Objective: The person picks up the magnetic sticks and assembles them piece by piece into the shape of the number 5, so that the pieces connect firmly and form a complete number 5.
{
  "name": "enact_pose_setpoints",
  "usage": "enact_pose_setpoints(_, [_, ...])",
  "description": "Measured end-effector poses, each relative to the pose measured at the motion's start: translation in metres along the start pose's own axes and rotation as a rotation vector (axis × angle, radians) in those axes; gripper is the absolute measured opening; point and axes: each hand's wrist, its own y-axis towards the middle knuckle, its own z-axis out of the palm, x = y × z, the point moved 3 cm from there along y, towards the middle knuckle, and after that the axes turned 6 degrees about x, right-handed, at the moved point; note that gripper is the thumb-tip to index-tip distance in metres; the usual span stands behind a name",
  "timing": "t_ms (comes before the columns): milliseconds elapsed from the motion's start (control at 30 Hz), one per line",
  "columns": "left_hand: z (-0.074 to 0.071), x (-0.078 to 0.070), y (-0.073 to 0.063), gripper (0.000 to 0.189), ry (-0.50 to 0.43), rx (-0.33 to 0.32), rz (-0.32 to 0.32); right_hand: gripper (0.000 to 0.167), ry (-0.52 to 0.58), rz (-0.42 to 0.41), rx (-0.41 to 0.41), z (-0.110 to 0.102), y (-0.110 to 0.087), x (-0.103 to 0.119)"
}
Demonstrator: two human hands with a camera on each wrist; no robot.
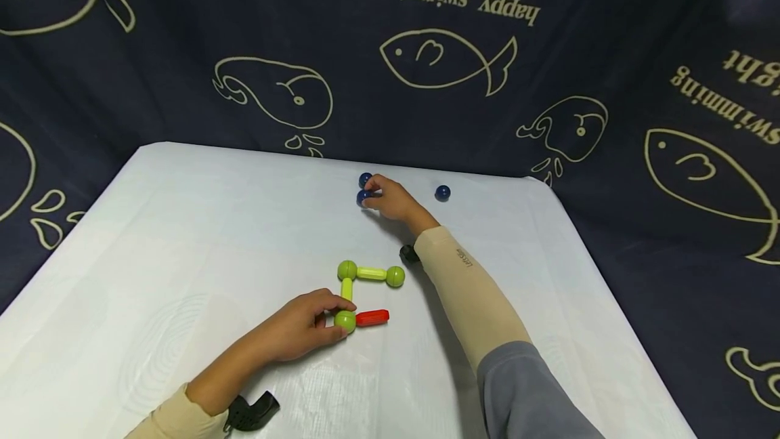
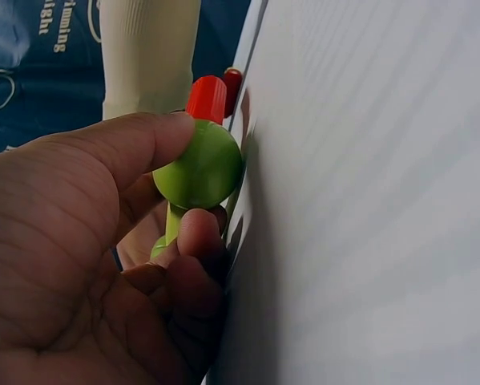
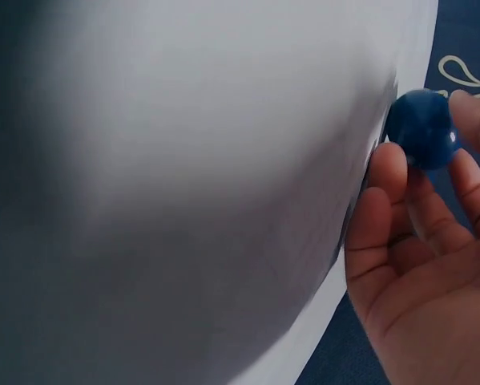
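Note:
My left hand (image 1: 307, 324) pinches a green ball (image 1: 344, 321) between thumb and fingers, near the front of the table. A red rod (image 1: 372, 318) sticks out to the right of that ball. From the same ball a yellow-green rod (image 1: 347, 288) leads back to a second green ball (image 1: 347, 270). Another yellow-green rod (image 1: 371, 274) joins it to a third green ball (image 1: 395, 276). Far back, my right hand (image 1: 393, 200) holds a blue ball (image 3: 422, 128) between thumb and fingertips, low over the white surface. Just behind lies another blue ball (image 1: 365, 180).
One more blue ball (image 1: 443, 192) lies to the right of my right hand, close to the back edge. The white table (image 1: 244, 222) ends at a dark blue curtain (image 1: 365, 114) with fish drawings. Black wrist gear (image 1: 251, 412) shows by the left sleeve.

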Motion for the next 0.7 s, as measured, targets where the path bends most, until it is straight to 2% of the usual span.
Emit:
enact_pose_setpoints(333, [0.001,-0.001,0.000,0.031,0.008,-0.010,0.015,0.023,-0.003,-0.019,0.014,0.000,-0.001,-0.001])
enact_pose_setpoints(700, [0.001,-0.001,0.000,0.033,0.005,0.004,-0.005,0.029,0.226,-0.070,-0.003,-0.015,-0.027,0.003])
